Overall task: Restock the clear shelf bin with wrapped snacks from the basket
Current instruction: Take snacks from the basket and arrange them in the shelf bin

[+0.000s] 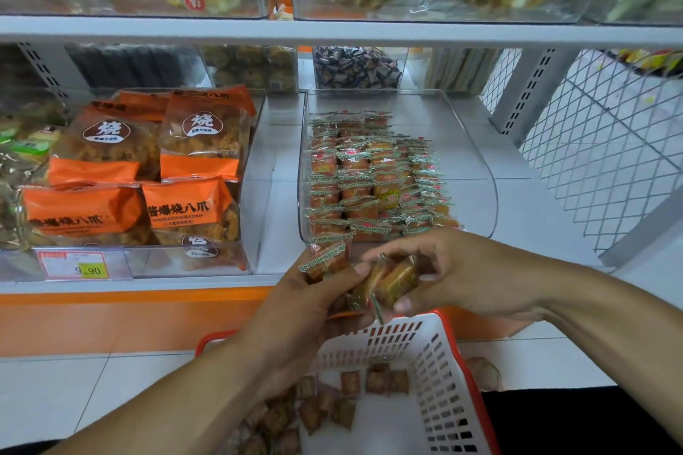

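Note:
The clear shelf bin (476, 174) stands on the lower shelf and holds several rows of small wrapped snacks (366, 181). Just in front of its front edge my two hands meet above the basket. My left hand (310, 303) holds a few wrapped snacks (327, 259) between thumb and fingers. My right hand (454, 277) pinches a small stack of wrapped snacks (391, 279) with thumb below and fingers on top. The white basket (436, 373) with a red rim sits below, with several loose wrapped snacks (332, 403) on its bottom.
A clear bin of large orange snack bags (148, 177) stands to the left, with a price tag (74, 264) on its front. More bins fill the back of the shelf and the shelf above. A white wire mesh panel (610, 144) closes the right side.

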